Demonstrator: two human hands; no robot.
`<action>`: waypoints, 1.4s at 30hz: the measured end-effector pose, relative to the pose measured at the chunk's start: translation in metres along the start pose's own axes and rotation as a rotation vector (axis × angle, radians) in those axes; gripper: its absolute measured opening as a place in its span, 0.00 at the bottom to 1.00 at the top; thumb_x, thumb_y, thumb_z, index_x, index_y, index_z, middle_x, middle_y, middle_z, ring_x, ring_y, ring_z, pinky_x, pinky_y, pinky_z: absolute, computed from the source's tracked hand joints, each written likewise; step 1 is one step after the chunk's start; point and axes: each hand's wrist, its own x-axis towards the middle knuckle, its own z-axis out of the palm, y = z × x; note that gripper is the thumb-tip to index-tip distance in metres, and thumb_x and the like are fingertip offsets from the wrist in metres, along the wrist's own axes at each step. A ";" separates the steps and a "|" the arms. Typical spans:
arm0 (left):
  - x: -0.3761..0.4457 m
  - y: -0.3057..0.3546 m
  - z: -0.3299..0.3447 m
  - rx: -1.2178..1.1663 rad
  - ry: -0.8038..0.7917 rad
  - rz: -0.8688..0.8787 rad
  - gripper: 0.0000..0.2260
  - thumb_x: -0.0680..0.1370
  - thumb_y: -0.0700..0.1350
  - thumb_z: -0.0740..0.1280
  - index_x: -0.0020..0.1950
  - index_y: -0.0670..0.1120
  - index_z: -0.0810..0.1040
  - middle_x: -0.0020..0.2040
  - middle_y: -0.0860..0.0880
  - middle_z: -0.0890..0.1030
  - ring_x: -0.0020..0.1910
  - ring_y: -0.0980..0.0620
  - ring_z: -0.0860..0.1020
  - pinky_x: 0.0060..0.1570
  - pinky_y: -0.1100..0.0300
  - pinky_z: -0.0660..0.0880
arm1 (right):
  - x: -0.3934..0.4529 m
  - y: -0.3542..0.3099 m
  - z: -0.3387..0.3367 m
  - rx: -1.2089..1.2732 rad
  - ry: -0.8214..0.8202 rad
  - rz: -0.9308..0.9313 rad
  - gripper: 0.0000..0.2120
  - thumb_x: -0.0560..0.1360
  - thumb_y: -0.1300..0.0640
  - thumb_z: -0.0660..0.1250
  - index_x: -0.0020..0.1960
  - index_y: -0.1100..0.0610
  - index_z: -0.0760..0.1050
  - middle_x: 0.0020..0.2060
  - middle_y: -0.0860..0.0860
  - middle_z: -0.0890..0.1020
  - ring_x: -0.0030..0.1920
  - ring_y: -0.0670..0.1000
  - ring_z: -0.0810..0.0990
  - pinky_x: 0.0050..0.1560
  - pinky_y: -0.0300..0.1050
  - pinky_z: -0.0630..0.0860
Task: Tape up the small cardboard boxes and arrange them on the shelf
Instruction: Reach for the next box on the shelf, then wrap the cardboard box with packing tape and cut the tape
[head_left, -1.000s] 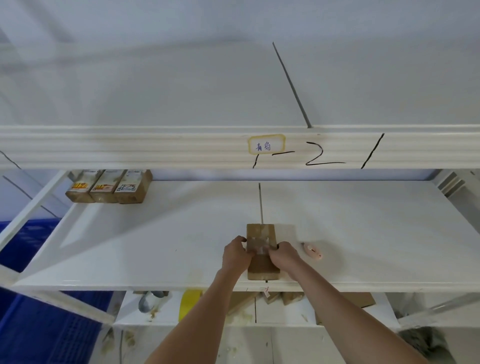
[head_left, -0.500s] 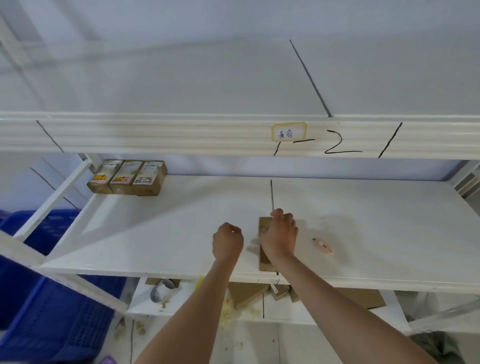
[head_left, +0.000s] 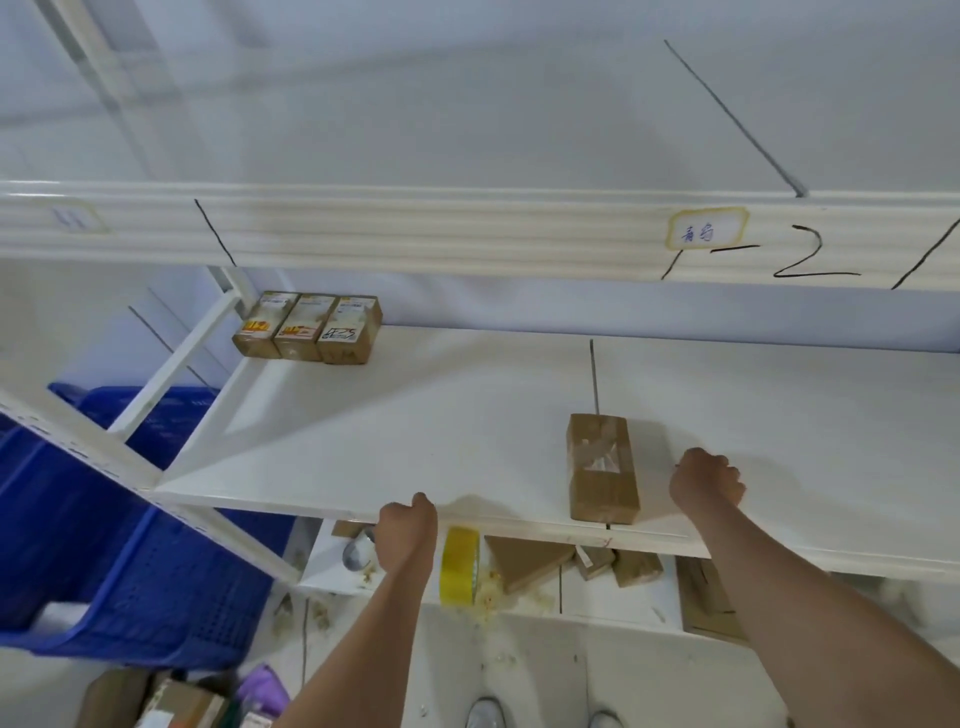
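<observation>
A small brown cardboard box (head_left: 602, 467) wrapped in clear tape lies near the front edge of the white shelf (head_left: 415, 426). Neither hand touches it. My left hand (head_left: 408, 535) is a loose fist at the shelf's front edge, left of the box, with nothing visible in it. My right hand (head_left: 706, 483) sits curled on the shelf just right of the box, over the spot where a small pink tool lay; the tool is hidden under it. Three labelled, taped boxes (head_left: 306, 327) stand side by side at the shelf's back left corner.
A yellow tape roll (head_left: 460, 566), a clear tape roll (head_left: 356, 551) and cardboard pieces (head_left: 524, 561) lie on the lower shelf. A blue crate (head_left: 130, 519) stands at the left. The upper shelf beam (head_left: 415, 234) runs overhead. More boxes (head_left: 176, 701) lie on the floor.
Both hands have let go of the taped box. My left hand drew back to the shelf edge. My right hand moved right onto the pink tool. The view swung left.
</observation>
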 end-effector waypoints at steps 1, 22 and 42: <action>0.001 -0.003 -0.002 0.018 -0.085 -0.019 0.10 0.81 0.48 0.61 0.47 0.42 0.75 0.45 0.44 0.78 0.44 0.42 0.77 0.43 0.56 0.71 | 0.002 0.001 0.002 0.001 0.010 -0.013 0.15 0.81 0.60 0.64 0.66 0.60 0.76 0.61 0.59 0.77 0.62 0.60 0.75 0.61 0.52 0.74; -0.011 -0.021 0.001 -0.088 -0.597 -0.127 0.02 0.80 0.45 0.70 0.49 0.49 0.79 0.39 0.50 0.86 0.41 0.51 0.84 0.45 0.57 0.80 | -0.109 -0.095 -0.026 0.996 0.228 -0.596 0.07 0.81 0.61 0.65 0.56 0.58 0.81 0.48 0.49 0.83 0.45 0.47 0.79 0.42 0.33 0.72; -0.006 -0.021 -0.003 0.051 -0.496 -0.107 0.12 0.78 0.56 0.71 0.56 0.52 0.76 0.45 0.50 0.77 0.41 0.53 0.77 0.35 0.61 0.75 | -0.147 -0.114 0.061 0.779 -0.338 -0.638 0.06 0.82 0.61 0.64 0.49 0.56 0.78 0.41 0.51 0.81 0.38 0.51 0.81 0.39 0.42 0.78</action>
